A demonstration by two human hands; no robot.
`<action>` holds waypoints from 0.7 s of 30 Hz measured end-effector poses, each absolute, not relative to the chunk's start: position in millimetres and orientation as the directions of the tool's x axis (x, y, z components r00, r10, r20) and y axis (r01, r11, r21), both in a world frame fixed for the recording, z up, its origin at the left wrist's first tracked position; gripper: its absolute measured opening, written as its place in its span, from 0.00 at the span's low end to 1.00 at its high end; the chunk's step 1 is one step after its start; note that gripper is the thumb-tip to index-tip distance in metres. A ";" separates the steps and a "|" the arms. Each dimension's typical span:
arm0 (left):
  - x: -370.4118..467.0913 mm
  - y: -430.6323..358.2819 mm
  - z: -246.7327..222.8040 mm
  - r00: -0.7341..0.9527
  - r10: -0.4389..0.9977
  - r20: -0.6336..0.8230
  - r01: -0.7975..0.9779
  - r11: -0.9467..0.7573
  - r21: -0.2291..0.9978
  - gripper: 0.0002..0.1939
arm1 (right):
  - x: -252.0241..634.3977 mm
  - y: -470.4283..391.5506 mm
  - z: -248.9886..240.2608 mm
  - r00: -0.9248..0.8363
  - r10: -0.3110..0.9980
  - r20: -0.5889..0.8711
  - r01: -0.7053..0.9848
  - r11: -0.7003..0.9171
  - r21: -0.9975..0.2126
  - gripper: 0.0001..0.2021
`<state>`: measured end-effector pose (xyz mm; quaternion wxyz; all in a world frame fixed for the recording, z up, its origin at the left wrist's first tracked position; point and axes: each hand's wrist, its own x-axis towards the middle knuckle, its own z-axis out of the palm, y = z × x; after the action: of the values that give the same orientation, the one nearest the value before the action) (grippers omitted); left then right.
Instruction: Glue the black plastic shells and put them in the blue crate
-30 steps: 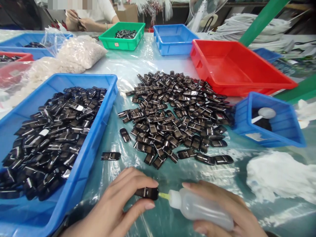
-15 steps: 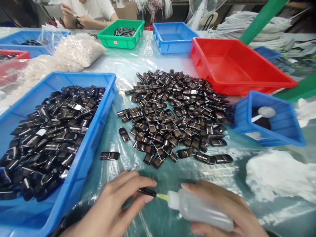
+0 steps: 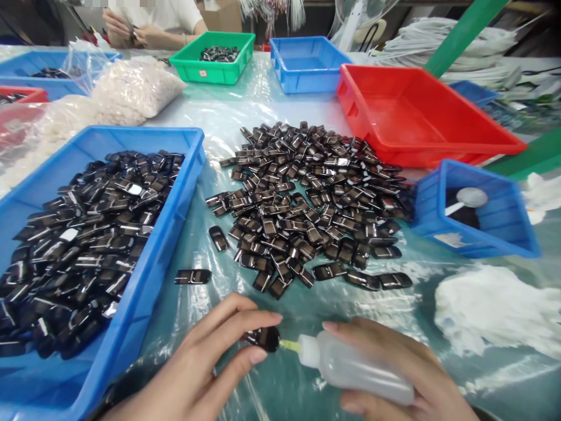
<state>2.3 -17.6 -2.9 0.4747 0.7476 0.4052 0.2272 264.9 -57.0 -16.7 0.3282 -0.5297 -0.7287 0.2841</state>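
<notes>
Between the thumb and fingers of my left hand (image 3: 219, 351) is a small glossy black plastic part (image 3: 264, 338), its rounded end pointing right. My right hand (image 3: 394, 365) is wrapped round a translucent squeeze bottle (image 3: 357, 365) lying tilted on its side. The bottle's white cap carries a thin yellow nozzle (image 3: 289, 345), whose tip meets or nearly meets the rounded end of the part. Just beyond my hands spreads a pile of similar black parts (image 3: 302, 199). One loose part (image 3: 193, 276) lies by itself to the left of the pile.
At left stands a blue bin (image 3: 175, 202) full of black parts. A red tray (image 3: 412, 111) and a small blue bin (image 3: 495, 228) with a scoop stand at right, near white cloth (image 3: 495, 310). A green bin (image 3: 210, 73) sits farther back, before another person (image 3: 158, 23).
The black part has turned in my left fingers, from edge-on to showing its broad glossy face. The bottle has stayed almost in place.
</notes>
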 end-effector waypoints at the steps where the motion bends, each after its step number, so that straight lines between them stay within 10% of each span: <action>1: 2.3 -17.4 -2.6 0.573 0.818 -0.051 0.392 -0.219 0.893 0.17 | 264.9 -56.4 -16.1 -0.231 0.956 0.178 0.584 0.283 -0.761 0.20; 21: 2.8 -18.1 -5.5 0.561 0.828 -0.022 0.351 -0.214 0.912 0.16 | 263.7 -53.3 -14.5 -0.282 0.942 0.180 0.536 0.310 -0.785 0.21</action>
<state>2.8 -18.1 -5.5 0.4838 0.7392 0.3986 0.2463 263.7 -53.3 -14.5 0.3301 -0.4999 -0.7390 0.3081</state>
